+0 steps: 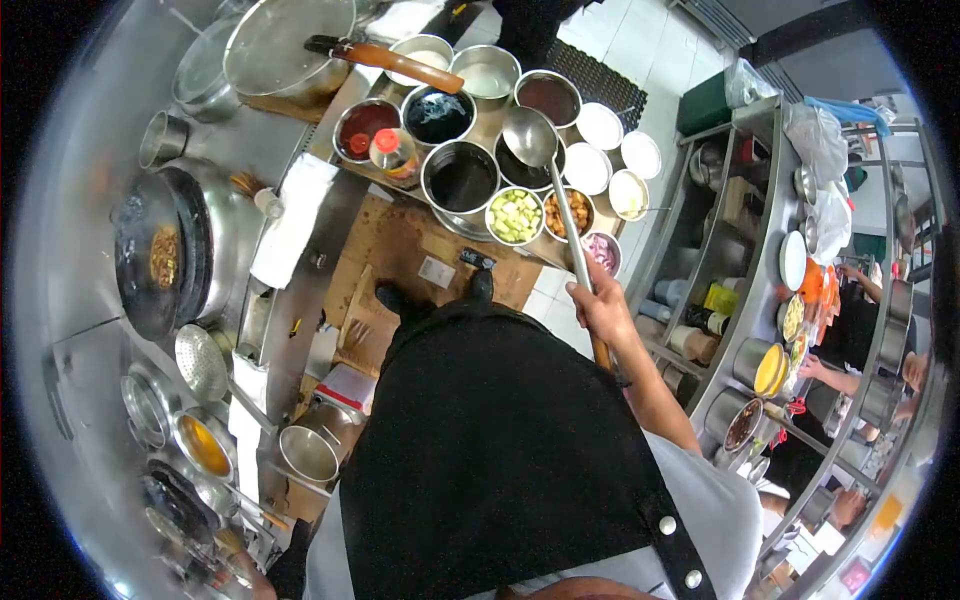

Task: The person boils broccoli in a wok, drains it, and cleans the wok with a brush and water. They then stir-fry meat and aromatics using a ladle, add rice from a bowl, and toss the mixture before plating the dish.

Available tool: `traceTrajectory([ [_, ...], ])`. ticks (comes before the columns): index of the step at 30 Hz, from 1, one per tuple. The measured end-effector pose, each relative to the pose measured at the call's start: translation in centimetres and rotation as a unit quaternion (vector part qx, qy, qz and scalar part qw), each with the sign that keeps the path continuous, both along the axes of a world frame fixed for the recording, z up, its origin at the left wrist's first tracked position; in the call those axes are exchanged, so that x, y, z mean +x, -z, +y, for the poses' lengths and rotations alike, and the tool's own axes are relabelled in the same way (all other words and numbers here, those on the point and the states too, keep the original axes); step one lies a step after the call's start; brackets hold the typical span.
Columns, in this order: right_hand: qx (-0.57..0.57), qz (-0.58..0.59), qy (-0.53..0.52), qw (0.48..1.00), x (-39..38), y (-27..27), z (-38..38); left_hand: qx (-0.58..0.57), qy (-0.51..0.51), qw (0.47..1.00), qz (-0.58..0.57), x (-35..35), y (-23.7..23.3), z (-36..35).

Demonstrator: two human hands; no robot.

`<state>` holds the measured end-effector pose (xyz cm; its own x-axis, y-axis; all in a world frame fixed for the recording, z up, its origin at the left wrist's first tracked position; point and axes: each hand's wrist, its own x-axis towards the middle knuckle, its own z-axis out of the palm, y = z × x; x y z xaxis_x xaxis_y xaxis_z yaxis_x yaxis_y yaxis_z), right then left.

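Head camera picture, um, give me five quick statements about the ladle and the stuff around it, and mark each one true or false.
1. The right hand grips the handle of the ladle. True.
2. The ladle's bowl lies in the black pan. False: it is among the metal containers, in front of the person.
3. The black pan has brown food in it. True.
4. The red-capped bottle stands right beside the green pieces. False: a container of dark liquid is between them in the picture.
5. The perforated skimmer sits inside the black pan. False: it is outside, below the pan in the picture.
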<state>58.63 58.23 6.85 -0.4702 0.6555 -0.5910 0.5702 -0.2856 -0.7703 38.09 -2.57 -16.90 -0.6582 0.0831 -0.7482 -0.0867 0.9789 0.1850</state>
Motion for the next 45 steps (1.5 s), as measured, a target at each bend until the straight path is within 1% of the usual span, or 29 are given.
traceTrajectory([
  [1,-0.016,0.01,0.004,1.0,0.4,0.3,0.0,0.0,0.007,1.0,0.008,-0.3,-0.2,0.4],
  [4,-0.019,0.009,0.018,1.0,0.9,1.3,-0.7,0.016,0.032,0.998,0.05,-2.9,-1.2,3.3],
  [9,-0.055,0.016,0.033,0.998,1.6,2.6,-0.8,0.047,0.092,0.982,0.156,-9.9,-2.8,9.4],
  [11,-0.058,0.017,0.031,0.998,1.9,3.0,-1.0,0.065,0.065,0.982,0.165,-12.5,-2.9,11.1],
  [12,-0.061,0.024,0.029,0.997,1.9,3.2,-1.0,0.09,0.006,0.985,0.15,-13.5,-2.8,11.7],
  [13,-0.063,0.03,0.027,0.997,1.9,3.3,-1.0,0.083,0.029,0.984,0.155,-14.1,-2.8,12.2],
  [15,-0.073,0.037,0.027,0.996,1.7,3.3,-1.2,0.067,0.076,0.981,0.165,-15.2,-4.6,14.2],
  [17,-0.087,0.04,0.033,0.995,1.2,3.0,-1.3,0.085,0.082,0.977,0.177,-14.8,-7.6,17.2],
  [18,-0.101,0.05,0.05,0.992,1.2,3.2,-1.6,0.095,0.085,0.975,0.183,-14.4,-8.4,18.3],
  [21,-0.151,0.092,0.1,0.979,0.7,3.8,-2.2,0.159,0.122,0.95,0.241,-14.1,-8.5,19.1],
  [24,-0.224,0.153,0.163,0.949,0.1,2.8,-2.5,0.107,0.077,0.978,0.163,-14.4,-9.9,19.9],
  [26,-0.265,0.2,0.209,0.92,-0.5,0.9,-3.2,0.134,0.041,0.981,0.136,-14.6,-9.5,19.3],
  [27,-0.248,0.211,0.204,0.923,-1.1,-0.9,-3.6,0.15,0.021,0.981,0.123,-14.9,-9.2,19.0],
  [30,-0.15,0.22,0.159,0.951,-3.3,-4.3,-4.8,0.165,0.069,0.968,0.174,-15.4,-8.0,17.4],
  [31,-0.118,0.215,0.124,0.962,-4.4,-5.8,-5.1,0.159,0.089,0.968,0.174,-16.1,-7.0,16.3],
  [32,-0.091,0.216,0.1,0.967,-6.1,-7.1,-5.6,0.186,0.093,0.963,0.172,-16.6,-7.9,16.5],
  [33,-0.066,0.214,0.074,0.972,-8.2,-8.6,-6.3,0.211,0.089,0.958,0.175,-16.5,-9.8,17.0],
  [34,-0.047,0.214,0.037,0.975,-10.7,-9.6,-7.2,0.23,0.076,0.953,0.182,-16.8,-11.1,16.2],
  [35,-0.012,0.215,-0.01,0.977,-13.8,-9.8,-8.2,0.252,0.066,0.943,0.207,-17.5,-10.7,14.6],
  [36,-0.008,0.202,-0.063,0.977,-17.2,-10.1,-9.3,0.273,0.058,0.932,0.231,-18.1,-10.4,13.1],
  [37,0.048,0.209,-0.131,0.968,-20.9,-8.1,-10.5,0.278,0.04,0.931,0.234,-18.6,-11.4,12.3],
  [38,0.091,0.219,-0.194,0.952,-24.8,-6.6,-11.9,0.303,-0.032,0.926,0.224,-19.2,-11.8,11.3],
  [39,0.152,0.243,-0.264,0.921,-29.6,-4.9,-13.8,0.331,-0.097,0.914,0.212,-19.9,-12.2,10.4],
  [40,0.219,0.273,-0.325,0.879,-34.3,-3.2,-15.8,0.363,-0.155,0.897,0.199,-20.7,-12.5,9.7],
  [41,0.249,0.299,-0.373,0.842,-39.1,-1.9,-18.2,0.374,-0.202,0.885,0.191,-21.7,-13.3,9.0],
  [42,0.194,0.304,-0.414,0.836,-43.7,-1.9,-21.0,0.386,-0.243,0.871,0.182,-22.8,-14.7,8.3],
  [43,0.18,0.278,-0.445,0.832,-48.2,1.0,-22.9,0.398,-0.278,0.857,0.172,-23.8,-16.1,7.4],
  [44,0.154,0.271,-0.483,0.819,-52.3,1.8,-25.1,0.459,-0.304,0.824,0.133,-24.6,-17.0,6.4],
  [45,0.235,0.151,-0.536,0.797,-55.4,-2.1,-28.0,0.46,-0.32,0.817,0.134,-25.3,-17.4,5.3],
])
